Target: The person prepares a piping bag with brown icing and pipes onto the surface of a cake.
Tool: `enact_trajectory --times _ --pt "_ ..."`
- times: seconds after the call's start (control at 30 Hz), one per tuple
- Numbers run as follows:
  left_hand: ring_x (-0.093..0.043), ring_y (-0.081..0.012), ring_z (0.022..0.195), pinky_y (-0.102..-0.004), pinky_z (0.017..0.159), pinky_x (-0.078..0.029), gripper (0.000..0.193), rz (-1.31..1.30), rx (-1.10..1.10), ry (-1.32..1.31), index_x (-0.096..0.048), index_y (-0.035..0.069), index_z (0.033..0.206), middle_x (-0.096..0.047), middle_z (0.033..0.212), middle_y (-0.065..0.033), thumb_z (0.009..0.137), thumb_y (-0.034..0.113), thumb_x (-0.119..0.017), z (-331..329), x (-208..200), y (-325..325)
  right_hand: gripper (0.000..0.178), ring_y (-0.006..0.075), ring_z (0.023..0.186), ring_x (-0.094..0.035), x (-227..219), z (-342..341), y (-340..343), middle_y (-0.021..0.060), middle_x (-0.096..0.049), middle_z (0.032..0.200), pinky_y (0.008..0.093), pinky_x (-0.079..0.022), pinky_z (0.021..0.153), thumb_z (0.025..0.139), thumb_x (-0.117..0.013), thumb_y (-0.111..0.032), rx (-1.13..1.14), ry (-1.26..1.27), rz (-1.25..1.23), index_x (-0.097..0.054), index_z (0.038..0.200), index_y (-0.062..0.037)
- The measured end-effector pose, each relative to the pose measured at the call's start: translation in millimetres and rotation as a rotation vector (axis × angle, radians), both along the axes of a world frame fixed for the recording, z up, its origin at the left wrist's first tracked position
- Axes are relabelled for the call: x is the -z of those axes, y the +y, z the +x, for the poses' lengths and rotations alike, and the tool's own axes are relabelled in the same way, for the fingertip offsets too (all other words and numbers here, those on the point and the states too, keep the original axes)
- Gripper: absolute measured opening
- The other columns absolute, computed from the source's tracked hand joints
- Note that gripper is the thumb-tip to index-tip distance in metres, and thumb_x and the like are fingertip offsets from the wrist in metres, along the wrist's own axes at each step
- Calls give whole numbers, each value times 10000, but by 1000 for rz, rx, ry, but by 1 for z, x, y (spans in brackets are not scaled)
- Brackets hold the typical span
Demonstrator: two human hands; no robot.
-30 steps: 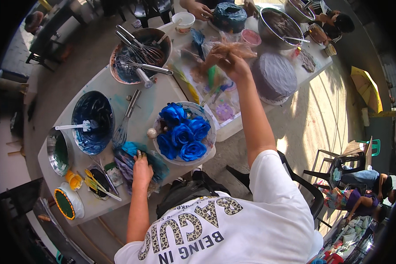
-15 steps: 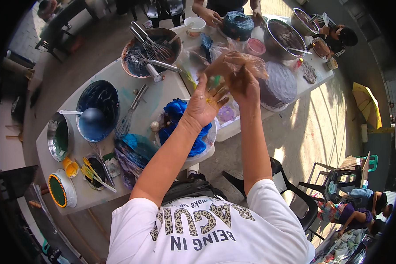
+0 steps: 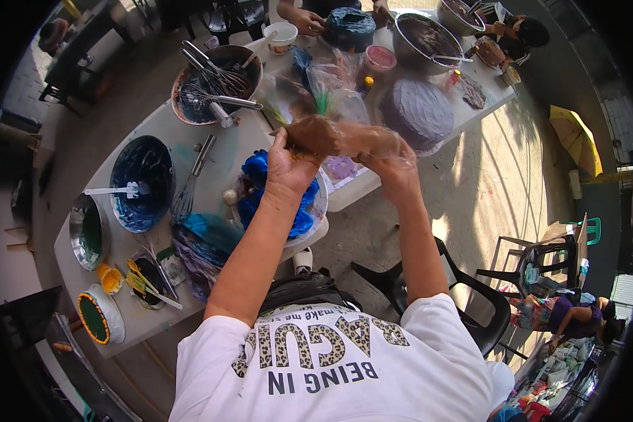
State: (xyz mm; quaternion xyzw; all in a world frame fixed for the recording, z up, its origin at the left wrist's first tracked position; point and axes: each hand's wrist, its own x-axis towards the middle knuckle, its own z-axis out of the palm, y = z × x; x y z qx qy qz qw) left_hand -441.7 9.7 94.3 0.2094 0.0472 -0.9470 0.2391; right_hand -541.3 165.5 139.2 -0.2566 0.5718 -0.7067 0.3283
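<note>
A clear plastic piping bag [image 3: 323, 136] with brown icing inside lies stretched between my hands, above the table. My left hand [image 3: 290, 167] grips its left, fuller end, thumb up against the bag. At the other end, my right hand [image 3: 392, 167] is closed on the loose, clearer plastic. Just below the left hand, a white container [image 3: 319, 204] holds bright blue artificial-looking flowers [image 3: 302, 222]. Beyond the bag lie more plastic piping bags [image 3: 330, 74], one with a green part. A round cake in greyish purple icing [image 3: 416, 112] stands to the right.
At left are a blue-stained bowl [image 3: 144, 204] with a spatula, a whisk [image 3: 190, 184] and a green-topped cake [image 3: 91, 318]. A basin [image 3: 179, 105] holds several whisks. Across the table, a co-worker's hand [image 3: 308, 21] touches a dark blue cake [image 3: 346, 27]. Black chair [image 3: 482, 309] at right.
My left hand, open with its palm up before, has closed on the piping bag. The bag is now stretched sideways between both hands, and my right hand has come lower. The view has shifted slightly.
</note>
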Motion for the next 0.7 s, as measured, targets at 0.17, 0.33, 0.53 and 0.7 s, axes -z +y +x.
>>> enact_trajectory --times 0.17,0.33,0.53,0.7 --pt "-504 -342 1117 -512 1013 -332 432 64 5 141 -486 -8 1164 -537 1176 -200 961 317 -285 3 19 -1 388 139 930 -548 -14 12 7 64 -569 1028 265 -440 808 689 -746 -66 -127 603 -1 -575 1029 14" --pt "-533 -346 1068 -519 994 -355 400 8 33 255 -511 -24 1085 -565 1111 -212 947 279 -289 2 28 -4 452 176 956 -557 -16 10 11 95 -566 1053 294 -460 819 852 -566 -313 -324 -77 -100 -501 1154 17" --pt "-549 -345 1028 -545 985 -353 352 -89 0 215 -545 -4 975 -589 1049 -192 930 266 -323 -1 31 -8 425 170 916 -576 -7 -12 17 99 -597 1023 298 -476 789 870 -542 -252 -368 -422 -7 -500 1175 40" --pt "-555 -338 1013 -571 975 -347 341 -73 7 126 -547 10 959 -593 1019 -180 928 262 -320 -7 25 -10 431 150 899 -571 -23 -16 14 96 -603 1035 288 -463 776 813 -596 -178 -458 152 220 -514 1180 32"
